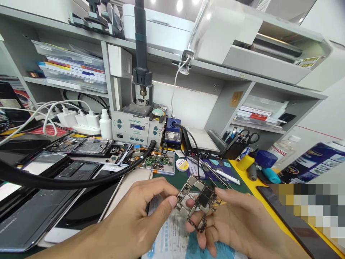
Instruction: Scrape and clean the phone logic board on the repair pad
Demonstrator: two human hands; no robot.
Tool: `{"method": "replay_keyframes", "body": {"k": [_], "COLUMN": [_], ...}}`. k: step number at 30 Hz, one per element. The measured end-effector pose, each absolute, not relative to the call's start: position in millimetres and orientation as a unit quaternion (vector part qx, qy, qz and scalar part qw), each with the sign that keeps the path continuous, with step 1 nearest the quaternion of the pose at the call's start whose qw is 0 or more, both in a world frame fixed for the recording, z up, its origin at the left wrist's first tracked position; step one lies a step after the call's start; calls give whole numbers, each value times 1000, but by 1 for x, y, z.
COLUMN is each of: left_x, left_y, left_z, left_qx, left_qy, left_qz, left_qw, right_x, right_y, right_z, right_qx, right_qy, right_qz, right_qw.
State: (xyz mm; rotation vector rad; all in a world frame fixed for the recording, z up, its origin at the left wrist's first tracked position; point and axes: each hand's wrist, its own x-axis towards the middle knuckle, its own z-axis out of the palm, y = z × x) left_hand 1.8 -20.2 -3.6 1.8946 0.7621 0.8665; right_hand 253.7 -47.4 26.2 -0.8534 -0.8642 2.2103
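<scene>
Between my two hands, above the bench, is a phone logic board [195, 201] with metal shields and a black square patch. My left hand [140, 212] pinches its left edge between thumb and forefinger. My right hand [229, 219] grips the right edge with the thumb, and its other fingers curl underneath and show through the board's cutouts. Beneath the board lies a printed blue and white sheet [172, 237], partly hidden by both hands.
Phones and opened phone frames [81, 145] crowd the left. A black hose [107, 180] crosses from the hot air station [134, 127]. Behind are a tray of small boards [161, 162], a round tin [182, 164] and tweezers [215, 171]. A yellow bottle [245, 162] stands right.
</scene>
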Motion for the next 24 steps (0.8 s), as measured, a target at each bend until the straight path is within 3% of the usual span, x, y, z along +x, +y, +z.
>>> {"method": "replay_keyframes", "body": {"k": [24], "left_x": [-1], "left_y": [-22], "left_z": [-5], "left_qx": [772], "left_qy": [305], "left_qz": [359], "left_qw": [427], "right_x": [255], "right_y": [-48], "right_z": [25], "right_qx": [-334], "right_qy": [-349], "right_qz": [818], "right_qw": [312]}}
